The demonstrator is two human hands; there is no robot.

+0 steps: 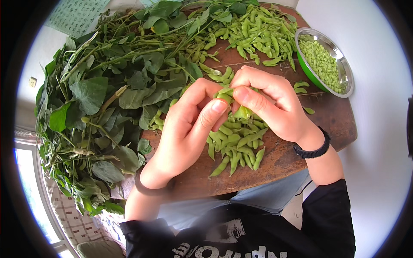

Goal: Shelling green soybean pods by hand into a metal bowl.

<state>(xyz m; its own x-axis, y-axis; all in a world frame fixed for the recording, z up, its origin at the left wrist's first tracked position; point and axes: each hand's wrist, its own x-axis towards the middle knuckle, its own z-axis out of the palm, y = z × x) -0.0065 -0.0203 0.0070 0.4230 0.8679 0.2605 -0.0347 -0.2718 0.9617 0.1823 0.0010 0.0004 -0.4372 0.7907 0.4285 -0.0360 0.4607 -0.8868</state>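
Note:
Both hands meet above the middle of a worn wooden table. My left hand (193, 119) pinches one end of a green soybean pod (225, 95) between thumb and forefinger. The thumb and forefinger of my right hand (266, 100) grip the pod's other end. Part of the pod is hidden by the fingers. A yellowish-green piece of pod (242, 113) shows just under my right hand. Directly below lies a loose pile of whole soybean pods (238, 142). At the upper right a steel bowl (347, 87), green outside, holds shelled beans (321, 63).
Cut soybean plants (106, 96) with leaves and stems are heaped over the table's left and back. A larger pile of pods (264, 29) lies at the back. Few loose pods (300, 87) rest near the bowl. The wooden table (335, 119) ends beside a white wall (380, 145).

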